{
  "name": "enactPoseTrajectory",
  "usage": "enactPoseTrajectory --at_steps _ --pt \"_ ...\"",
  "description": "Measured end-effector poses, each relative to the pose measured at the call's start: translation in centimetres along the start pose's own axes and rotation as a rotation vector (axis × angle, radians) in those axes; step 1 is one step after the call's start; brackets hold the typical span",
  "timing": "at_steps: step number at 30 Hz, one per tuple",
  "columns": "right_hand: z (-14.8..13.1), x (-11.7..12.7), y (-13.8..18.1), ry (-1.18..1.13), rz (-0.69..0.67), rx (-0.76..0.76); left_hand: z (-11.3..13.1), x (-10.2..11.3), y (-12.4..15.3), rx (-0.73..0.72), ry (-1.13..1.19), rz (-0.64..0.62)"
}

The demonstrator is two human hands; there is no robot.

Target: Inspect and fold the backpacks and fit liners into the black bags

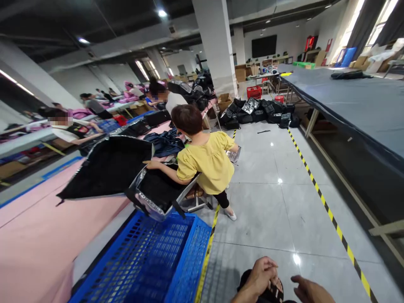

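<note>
My left hand (260, 275) is low in the view, above a dark sandal (279, 290), with its fingers curled in and nothing visible in them. Farther right, cut off by the bottom edge, my right hand (311, 290) has its thumb and fingers apart and is bare. The hands do not touch. A blue plastic crate (186, 256) stands to the left of my hands. Beyond it, a person in a yellow top (206, 162), turned away, has a hand on a black bag with silver lining (158, 189) that lies open.
A pink-covered table (104, 219) runs along the left, with more people beyond. Black and silver bags (255, 111) lie piled on the floor ahead. Yellow-black tape (322, 195) marks the tiled floor. A long grey-covered table (353, 101) stands right.
</note>
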State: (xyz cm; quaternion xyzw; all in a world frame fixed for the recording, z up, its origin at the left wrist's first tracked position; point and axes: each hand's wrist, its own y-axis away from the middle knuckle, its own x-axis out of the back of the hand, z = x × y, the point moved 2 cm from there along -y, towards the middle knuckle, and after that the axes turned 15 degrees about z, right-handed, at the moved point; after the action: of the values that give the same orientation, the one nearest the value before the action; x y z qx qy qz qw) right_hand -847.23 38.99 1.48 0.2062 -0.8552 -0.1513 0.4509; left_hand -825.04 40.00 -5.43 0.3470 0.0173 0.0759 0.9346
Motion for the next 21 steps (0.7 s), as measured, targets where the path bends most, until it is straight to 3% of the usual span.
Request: enactPoseTrajectory --at_steps 4,8,11,15,18,21 --pt "2.1 7.0 -8.7 0.074 0.089 0.016 2.6 -0.9 -5.8 0.050 -0.024 0.092" --pt "2.0 10.7 -17.0 0.070 0.057 0.039 6.4 -1.3 -12.5 0.098 -0.047 0.135" --pt "-0.1 12.1 -23.4 0.072 0.029 0.038 12.1 -1.8 -18.9 0.046 -0.021 0.088" --pt "-5.4 14.3 -31.7 0.095 -0.070 0.018 22.1 -2.1 -28.2 -0.027 -0.005 0.054" --pt "-9.5 17.0 -37.5 0.086 -0.118 0.052 29.1 -1.6 -34.4 -0.067 0.005 0.029" --pt "-11.6 19.7 -43.4 0.083 -0.150 0.064 34.2 -0.4 -39.3 -0.073 0.004 0.033"
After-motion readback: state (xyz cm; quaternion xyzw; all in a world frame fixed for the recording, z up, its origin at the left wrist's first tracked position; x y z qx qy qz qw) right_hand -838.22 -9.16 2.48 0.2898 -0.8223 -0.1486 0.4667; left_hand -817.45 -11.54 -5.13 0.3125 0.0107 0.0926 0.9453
